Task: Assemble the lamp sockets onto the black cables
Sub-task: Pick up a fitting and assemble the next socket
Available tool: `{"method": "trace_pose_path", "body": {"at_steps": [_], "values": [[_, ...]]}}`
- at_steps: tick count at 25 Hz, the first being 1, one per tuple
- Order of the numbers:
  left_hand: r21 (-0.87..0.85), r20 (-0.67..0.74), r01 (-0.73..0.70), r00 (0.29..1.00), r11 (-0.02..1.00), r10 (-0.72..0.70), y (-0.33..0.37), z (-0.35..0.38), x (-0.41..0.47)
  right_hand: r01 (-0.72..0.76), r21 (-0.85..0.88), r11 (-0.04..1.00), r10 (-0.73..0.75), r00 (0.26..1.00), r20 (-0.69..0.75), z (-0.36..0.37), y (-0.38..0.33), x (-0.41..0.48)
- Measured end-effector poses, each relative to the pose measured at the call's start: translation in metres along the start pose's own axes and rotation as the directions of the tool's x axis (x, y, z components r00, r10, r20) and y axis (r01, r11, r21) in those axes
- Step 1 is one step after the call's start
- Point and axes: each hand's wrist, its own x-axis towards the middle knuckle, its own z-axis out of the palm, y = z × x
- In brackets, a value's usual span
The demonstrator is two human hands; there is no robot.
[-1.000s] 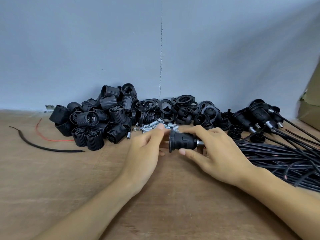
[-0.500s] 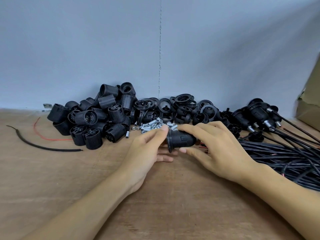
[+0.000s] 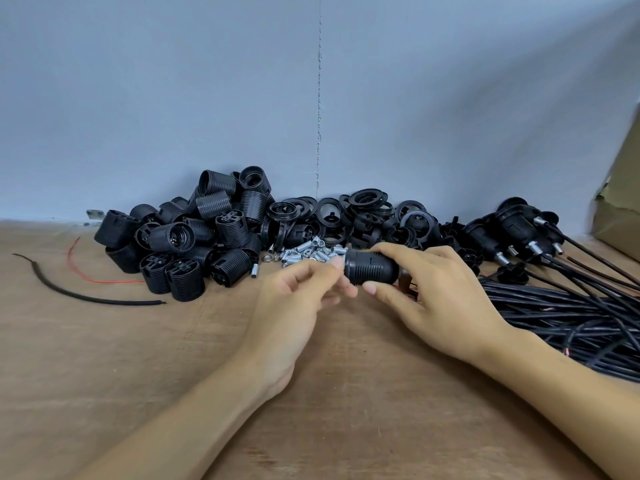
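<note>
Right hand (image 3: 446,299) clamped on black socket (image 3: 371,270), held just above worktop (image 3: 104,358) centre. Left hand (image 3: 294,303) fingertips pinched together at socket's 9 o'clock end. Black cables (image 3: 568,306) bundled at 3 o'clock.

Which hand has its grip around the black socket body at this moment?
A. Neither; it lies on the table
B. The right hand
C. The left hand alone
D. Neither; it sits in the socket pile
B. The right hand wraps thumb and fingers around the socket body, held above the table, while the left hand sits at its open end with fingers pinched.
</note>
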Motion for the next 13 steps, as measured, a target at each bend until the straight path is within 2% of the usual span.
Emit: {"method": "trace_pose_path", "body": {"at_steps": [2,4,7,10,13], "values": [[0.098,-0.065,0.022,0.998,0.995,-0.016,-0.002,0.003,0.001,0.013,0.005,1.0,-0.013,0.999,-0.032,0.0,-0.003,0.0],[0.12,-0.073,0.066,0.996,0.991,-0.058,-0.004,0.004,0.003,0.026,0.029,0.999,-0.023,0.996,-0.088,-0.001,-0.003,0.0],[0.082,-0.035,0.087,0.996,0.993,-0.085,-0.004,0.003,0.004,0.1,0.005,0.995,-0.1,0.995,0.009,-0.001,-0.003,-0.001],[0.08,0.03,-0.007,1.0,0.997,0.004,0.001,0.005,0.001,0.138,-0.04,0.99,-0.135,0.989,0.064,0.002,-0.002,-0.002],[0.027,-0.02,-0.094,0.995,0.995,0.094,0.006,0.002,0.002,0.082,-0.058,0.995,-0.078,0.995,0.067,0.001,0.001,-0.001]]}}
